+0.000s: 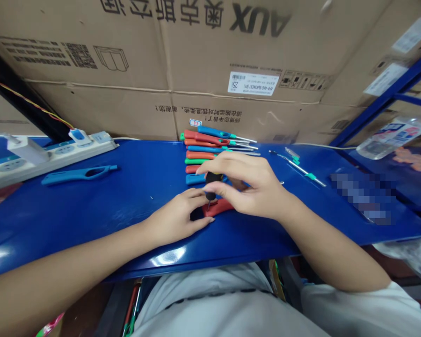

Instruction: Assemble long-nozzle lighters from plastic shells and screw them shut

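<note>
On the blue tabletop lies a red lighter handle point(221, 206), its left end between the fingers and thumb of my left hand point(182, 213), which presses it down. My right hand point(247, 182) grips a short black screwdriver point(212, 178) from above. The screwdriver stands roughly upright with its tip on the red handle. Part of the handle is hidden under my right hand. Just behind my hands lies a row of several long-necked lighters point(205, 154) in blue, red, orange and green, some with metal tubes pointing right.
At the left, a white power strip point(63, 152) with plugs lies behind a blue lighter shell point(79, 174). A thin metal rod with green parts point(307, 174) is at the right. Behind stands a large cardboard box point(196, 61). A clear bottle point(393, 135) lies far right.
</note>
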Demonstrator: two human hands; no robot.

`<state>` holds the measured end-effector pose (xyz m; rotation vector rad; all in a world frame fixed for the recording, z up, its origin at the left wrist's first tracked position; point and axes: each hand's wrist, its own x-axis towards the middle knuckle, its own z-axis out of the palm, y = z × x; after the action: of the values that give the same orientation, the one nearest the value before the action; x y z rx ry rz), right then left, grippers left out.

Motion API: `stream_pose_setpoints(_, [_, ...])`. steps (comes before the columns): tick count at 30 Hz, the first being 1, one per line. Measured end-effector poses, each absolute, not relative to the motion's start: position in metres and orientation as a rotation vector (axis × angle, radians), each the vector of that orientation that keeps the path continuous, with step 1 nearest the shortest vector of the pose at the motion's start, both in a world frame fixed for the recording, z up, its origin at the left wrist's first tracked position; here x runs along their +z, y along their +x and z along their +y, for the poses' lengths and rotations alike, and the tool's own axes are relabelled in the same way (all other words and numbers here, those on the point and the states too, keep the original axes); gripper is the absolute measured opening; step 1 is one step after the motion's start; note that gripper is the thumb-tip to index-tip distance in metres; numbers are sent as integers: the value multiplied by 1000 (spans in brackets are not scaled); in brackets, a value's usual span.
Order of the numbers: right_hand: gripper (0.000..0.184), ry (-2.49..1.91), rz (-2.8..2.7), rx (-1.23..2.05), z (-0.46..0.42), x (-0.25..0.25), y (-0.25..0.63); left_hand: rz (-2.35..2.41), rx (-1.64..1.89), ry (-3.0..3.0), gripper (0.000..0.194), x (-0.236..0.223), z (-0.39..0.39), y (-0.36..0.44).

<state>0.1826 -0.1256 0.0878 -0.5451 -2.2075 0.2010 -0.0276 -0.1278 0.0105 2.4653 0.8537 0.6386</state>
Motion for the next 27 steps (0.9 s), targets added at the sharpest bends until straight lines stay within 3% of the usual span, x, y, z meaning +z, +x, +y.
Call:
stream_pose_setpoints(4, [27,-624,-2215,32,-129,86,183,868,662,2453,18,9,-127,-27])
stream_pose_setpoints(8, [36,-574,-2216,235,-128,88,185,859,651,2442,25,12,-128,-26])
stream_pose_setpoints(11, [28,-518,-2169,338,-125,89,186,857,634,2437,29,13,-128,-26])
stream_pose_setpoints(15, [16,-530,-2149,183,-124,86,182,859,653,2422,21,11,-128,-26])
stream_pose_setpoints(19, [26,-612,-2163,-41,-123,81,180,893,656,2411,19,11,-128,-24])
stream_pose_setpoints(24, [35,-571,-2190,341,-121,82,182,881,655,2437,32,13,-129,-23])
stream_pose_setpoints(27, [19,-521,-2133,366,-116,82,183,859,660,2447,31,12,-128,-24])
